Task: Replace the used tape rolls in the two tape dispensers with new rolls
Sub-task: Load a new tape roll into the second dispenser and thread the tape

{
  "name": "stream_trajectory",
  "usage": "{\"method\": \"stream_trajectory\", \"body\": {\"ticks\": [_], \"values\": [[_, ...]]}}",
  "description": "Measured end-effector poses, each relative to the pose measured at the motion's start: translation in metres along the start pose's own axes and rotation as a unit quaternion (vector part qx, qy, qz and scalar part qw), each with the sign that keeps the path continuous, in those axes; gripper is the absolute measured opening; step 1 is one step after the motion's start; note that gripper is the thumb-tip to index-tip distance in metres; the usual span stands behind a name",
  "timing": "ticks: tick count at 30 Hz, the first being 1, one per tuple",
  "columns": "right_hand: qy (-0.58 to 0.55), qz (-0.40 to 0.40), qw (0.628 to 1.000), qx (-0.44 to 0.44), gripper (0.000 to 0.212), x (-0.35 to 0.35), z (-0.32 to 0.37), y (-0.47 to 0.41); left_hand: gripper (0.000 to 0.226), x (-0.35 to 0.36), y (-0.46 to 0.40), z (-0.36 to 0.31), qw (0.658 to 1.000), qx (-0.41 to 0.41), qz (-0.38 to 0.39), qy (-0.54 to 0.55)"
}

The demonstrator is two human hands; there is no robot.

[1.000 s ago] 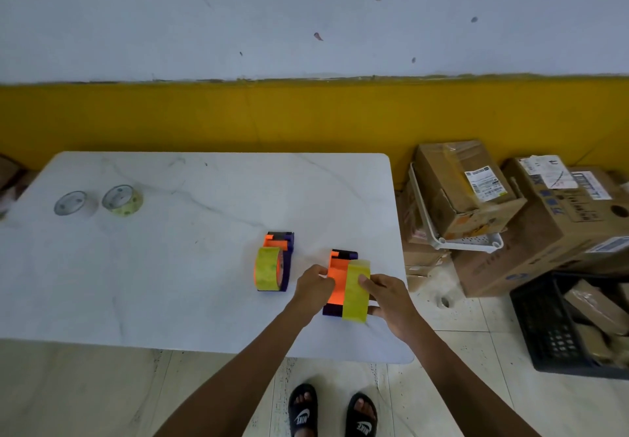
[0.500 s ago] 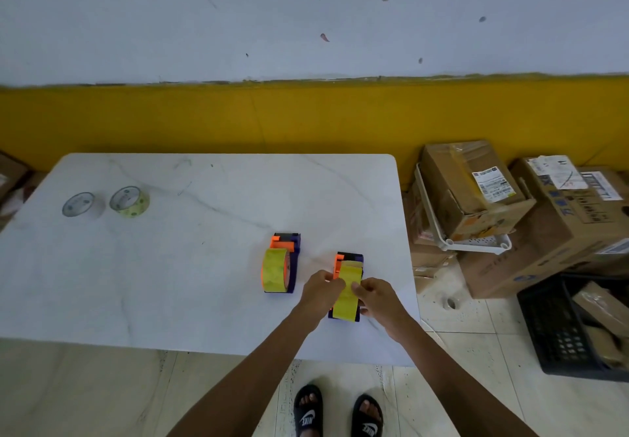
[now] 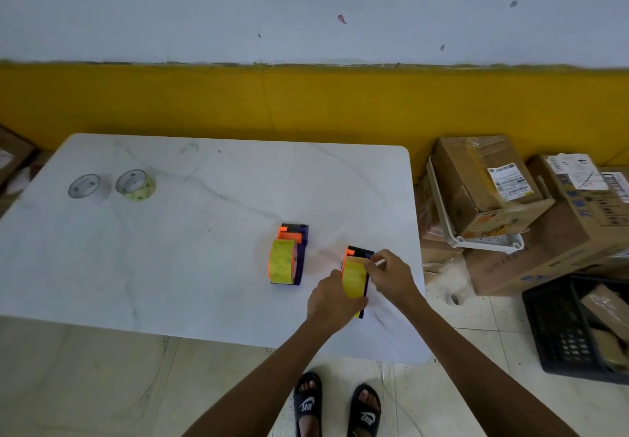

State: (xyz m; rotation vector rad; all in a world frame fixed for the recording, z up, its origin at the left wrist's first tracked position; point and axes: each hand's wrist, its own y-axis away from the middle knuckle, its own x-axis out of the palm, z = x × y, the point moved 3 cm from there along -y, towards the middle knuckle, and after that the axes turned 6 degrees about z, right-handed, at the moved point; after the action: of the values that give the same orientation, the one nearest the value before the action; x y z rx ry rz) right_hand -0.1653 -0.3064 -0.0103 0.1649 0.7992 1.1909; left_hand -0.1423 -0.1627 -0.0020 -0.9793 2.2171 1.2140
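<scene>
Two orange-and-purple tape dispensers stand on the white marble table. The left dispenser carries a full yellow roll and nobody touches it. The right dispenser also holds a yellow roll. My left hand grips its near end from the left. My right hand pinches the roll's top edge near the dispenser's far end. Two nearly used-up rolls, one clear and one pale yellow, lie at the table's far left.
Cardboard boxes and a white plastic basket are stacked on the floor right of the table. A black crate sits at the lower right. A small tape core lies on the tiles. A yellow-and-white wall runs behind the table.
The yellow roll went from standing beside the right dispenser to sitting on it. My right hand shifted from the roll's near side up to its far top edge.
</scene>
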Motion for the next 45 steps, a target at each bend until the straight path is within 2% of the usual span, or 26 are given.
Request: {"method": "stream_trajectory", "body": {"ticks": [3,6,15,21,24,27,31,34,37,41,45], "values": [[0.091,-0.007,0.993,-0.070,0.025,-0.005,0.020,-0.013,0.052,-0.001,0.000,-0.001,1.000,0.005,0.002,-0.009],[0.188,0.052,0.975,-0.104,0.024,0.000,0.032,-0.025,0.048,-0.003,-0.001,-0.001,1.000,0.012,0.001,-0.013],[0.384,0.134,0.907,-0.113,0.023,0.009,0.032,-0.053,0.047,-0.001,-0.004,0.002,1.000,0.020,0.003,-0.014],[0.411,0.187,0.877,-0.169,0.017,0.006,0.036,-0.074,0.048,0.001,-0.004,0.004,0.999,0.038,-0.001,-0.007],[0.421,0.161,0.873,-0.187,0.026,0.004,0.034,-0.080,0.050,0.001,-0.005,0.005,0.999,0.037,-0.002,-0.014],[0.424,0.127,0.882,-0.161,0.035,0.007,0.023,-0.085,0.057,-0.004,-0.009,0.003,0.998,0.048,-0.009,-0.040],[0.405,0.147,0.896,-0.110,0.036,0.016,0.013,-0.092,0.067,-0.005,-0.010,0.005,0.994,0.057,-0.026,-0.086],[0.430,0.139,0.887,-0.096,0.025,0.016,0.015,-0.094,0.068,-0.001,-0.009,0.006,0.991,0.061,-0.030,-0.116],[0.423,0.115,0.894,-0.098,0.038,0.021,0.017,-0.092,0.069,0.001,-0.006,0.009,0.988,0.054,-0.031,-0.138],[0.408,0.107,0.903,-0.078,0.033,0.027,0.026,-0.100,0.072,-0.008,-0.015,0.009,0.987,0.038,-0.017,-0.155],[0.429,0.127,0.890,-0.085,0.034,0.024,0.030,-0.099,0.074,-0.020,-0.018,0.002,0.983,0.021,0.001,-0.182]]}}
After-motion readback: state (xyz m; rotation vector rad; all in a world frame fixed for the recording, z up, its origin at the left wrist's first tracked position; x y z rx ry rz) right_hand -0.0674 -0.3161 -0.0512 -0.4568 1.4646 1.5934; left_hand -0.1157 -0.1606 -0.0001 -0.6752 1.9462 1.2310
